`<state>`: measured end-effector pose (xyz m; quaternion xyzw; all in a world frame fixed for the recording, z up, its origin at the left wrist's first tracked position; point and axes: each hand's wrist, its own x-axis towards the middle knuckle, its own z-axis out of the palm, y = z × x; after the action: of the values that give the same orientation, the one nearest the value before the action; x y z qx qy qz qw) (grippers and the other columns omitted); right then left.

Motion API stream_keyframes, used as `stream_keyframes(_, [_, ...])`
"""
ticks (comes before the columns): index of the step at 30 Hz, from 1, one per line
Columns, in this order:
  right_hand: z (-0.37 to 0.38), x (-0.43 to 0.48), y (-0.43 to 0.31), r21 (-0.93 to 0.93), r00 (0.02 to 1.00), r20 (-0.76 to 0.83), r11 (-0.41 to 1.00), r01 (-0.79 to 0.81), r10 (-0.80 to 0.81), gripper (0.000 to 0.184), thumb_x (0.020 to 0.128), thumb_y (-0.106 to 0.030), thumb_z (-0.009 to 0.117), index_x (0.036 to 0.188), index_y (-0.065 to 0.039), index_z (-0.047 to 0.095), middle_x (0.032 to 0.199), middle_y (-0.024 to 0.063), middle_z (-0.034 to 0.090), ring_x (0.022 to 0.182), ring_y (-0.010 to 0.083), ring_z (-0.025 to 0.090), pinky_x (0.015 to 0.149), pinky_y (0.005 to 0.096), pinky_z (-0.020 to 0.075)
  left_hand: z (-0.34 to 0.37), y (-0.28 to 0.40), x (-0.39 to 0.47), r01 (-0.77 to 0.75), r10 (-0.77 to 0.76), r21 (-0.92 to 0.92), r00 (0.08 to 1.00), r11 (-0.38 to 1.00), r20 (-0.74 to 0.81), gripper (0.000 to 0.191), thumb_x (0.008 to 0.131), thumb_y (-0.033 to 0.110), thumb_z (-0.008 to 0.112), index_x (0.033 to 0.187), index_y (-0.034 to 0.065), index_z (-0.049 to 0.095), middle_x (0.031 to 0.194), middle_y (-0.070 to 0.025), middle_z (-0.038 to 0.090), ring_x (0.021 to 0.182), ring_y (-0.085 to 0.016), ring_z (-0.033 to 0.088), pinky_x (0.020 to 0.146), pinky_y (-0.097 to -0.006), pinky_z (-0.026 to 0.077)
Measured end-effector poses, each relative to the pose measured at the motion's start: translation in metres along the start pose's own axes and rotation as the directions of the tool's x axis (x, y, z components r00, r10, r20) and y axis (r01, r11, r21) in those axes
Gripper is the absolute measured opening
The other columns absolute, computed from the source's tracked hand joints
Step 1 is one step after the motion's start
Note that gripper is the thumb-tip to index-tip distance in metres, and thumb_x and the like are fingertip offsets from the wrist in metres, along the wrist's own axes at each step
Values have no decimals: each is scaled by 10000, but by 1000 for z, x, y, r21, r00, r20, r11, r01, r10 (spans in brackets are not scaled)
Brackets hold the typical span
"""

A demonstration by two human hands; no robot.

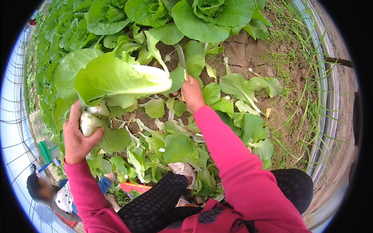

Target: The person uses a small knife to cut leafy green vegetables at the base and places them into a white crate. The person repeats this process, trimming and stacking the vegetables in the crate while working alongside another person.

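Toward the left, my left hand [80, 135] is curled around the white stem ends of cut leafy greens [89, 122]. A larger cut head of leafy greens [125, 78] lies just above it, its pale base pointing right. My right hand [191, 93] grips the handle of a knife [182, 59]; the blade points up, beside green leaves. Loose trimmed leaves [180, 148] cover the ground below and between my hands.
Uncut leafy greens [204, 14] grow at the top and left. Cracked soil [242, 49] with small weeds lies at right, bordered by a plastic-covered rail [329, 102]. Another person [64, 198] is at the lower left near a green plastic object [46, 151].
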<state>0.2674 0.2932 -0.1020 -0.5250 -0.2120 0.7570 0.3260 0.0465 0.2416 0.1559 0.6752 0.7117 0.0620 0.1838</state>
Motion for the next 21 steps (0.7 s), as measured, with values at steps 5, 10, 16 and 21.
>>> stream_keyframes(5, [52,-26,-35,492,832,555,802,-339,11,583,894,-649,537,1082,-101,602,821,-9,631,586,74,547,444,181,358,-19,2,-53,94,-94,-10,991,996,-98,674,614,136,727,1249,26,532,955,-134,689,827,-224,694,789,-327,530])
stream_keyframes(10, [76,-100,-62,335,829,553,932,-138,-76,387,859,-399,732,1071,-109,587,850,-16,644,676,64,585,473,181,365,-34,13,-134,190,-236,-196,939,962,-249,688,627,146,727,1269,16,518,938,-126,687,815,-197,685,772,-317,529])
stream_keyframes(16, [87,-206,-87,310,849,404,924,223,-341,319,819,-214,794,1010,-64,588,821,-5,626,673,91,597,498,203,432,-68,70,-233,198,-347,-439,892,877,-291,720,643,185,743,1292,-11,500,1052,-88,642,932,-138,594,854,-282,475])
stream_keyframes(21, [60,-273,-120,-389,609,219,504,771,-762,252,765,-171,803,898,-40,634,775,-1,649,665,123,600,576,270,460,-85,113,-298,74,-344,-689,901,721,-264,724,672,193,761,1294,-44,477,1099,-67,617,984,-131,581,884,-275,463])
